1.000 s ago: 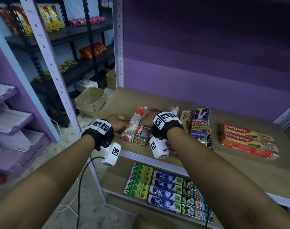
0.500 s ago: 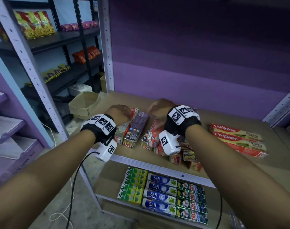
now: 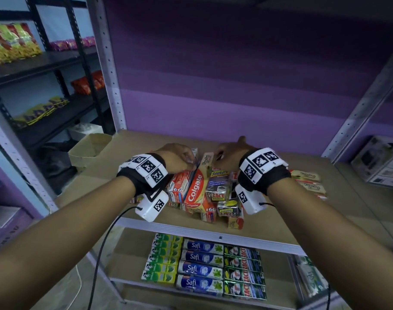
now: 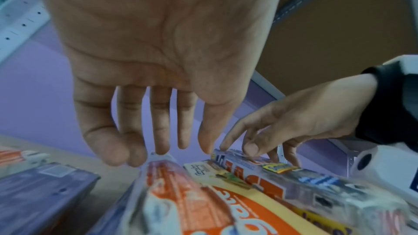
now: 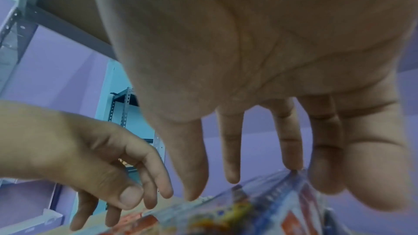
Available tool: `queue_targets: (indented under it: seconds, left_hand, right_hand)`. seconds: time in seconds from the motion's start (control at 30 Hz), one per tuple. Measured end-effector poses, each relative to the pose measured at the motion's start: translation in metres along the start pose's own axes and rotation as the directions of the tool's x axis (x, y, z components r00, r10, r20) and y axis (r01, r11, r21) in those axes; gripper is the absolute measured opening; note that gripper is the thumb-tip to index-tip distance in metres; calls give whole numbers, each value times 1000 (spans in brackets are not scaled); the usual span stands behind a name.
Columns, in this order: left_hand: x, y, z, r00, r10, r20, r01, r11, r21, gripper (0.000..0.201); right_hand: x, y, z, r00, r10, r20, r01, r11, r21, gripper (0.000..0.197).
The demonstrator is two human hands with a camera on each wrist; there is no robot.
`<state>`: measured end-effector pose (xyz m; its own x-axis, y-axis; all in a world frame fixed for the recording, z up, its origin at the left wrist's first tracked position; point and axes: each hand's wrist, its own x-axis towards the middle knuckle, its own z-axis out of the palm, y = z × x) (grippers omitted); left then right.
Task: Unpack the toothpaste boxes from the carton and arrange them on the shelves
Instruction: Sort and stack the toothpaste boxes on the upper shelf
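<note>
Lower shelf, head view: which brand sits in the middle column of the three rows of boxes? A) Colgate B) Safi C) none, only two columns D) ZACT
B: the blue-and-white Safi boxes lie between the green boxes on the left and the dark ZACT boxes on the right of the lower shelf.

A shop stockroom; metal racks [image 3: 106, 63] carry snack packets [image 3: 12, 44] and rows of toothpaste boxes [image 3: 201, 269].

Snack packets [image 3: 12, 44] fill a black rack [image 3: 45, 63] at left.
</note>
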<state>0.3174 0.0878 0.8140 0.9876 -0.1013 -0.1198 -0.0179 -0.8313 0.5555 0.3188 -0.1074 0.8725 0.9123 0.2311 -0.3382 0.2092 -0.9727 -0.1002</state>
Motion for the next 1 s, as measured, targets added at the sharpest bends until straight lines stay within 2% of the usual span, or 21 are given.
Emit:
queue_targets:
  seconds: [0.1,0.23,0.37,0.57,0.73,0.87,1.0]
  left_hand:
    - [2,6,1,999,-14,43,12,999,34,34]
    - [2,5,0,996,-32,80,34,999,-23,38]
    - [-2,0,-5,996,-38,79,45,995,-92,29]
    - [-10,-23,-18,999,-32,30,32,999,-18,28]
    - [-19,-50,-35,994,-106,-31,106,994,-1,22]
    - [-25,-79,-45,983,-166,-73,166,986,-13,18]
    - [-37,-112,-48,967,-247,-57,252,963,93,27]
  right_hand:
    - [-4,2,5,999,-40,19,40,999,-24,51]
    - [-1,-4,9,999,-39,3,39,999,-38,40]
    - [1,2,13,998,28,-56,-22,995,100,53]
    - [1,-6,6,997,49,-51,-40,985,166,56]
    - [-2,-28,-3,993,-45,-113,68,977,203,40]
    - [6,-55,-5,983,-126,-130,154,959,237,37]
    - [27,-91,3,978,-183,-104,204,942,265,31]
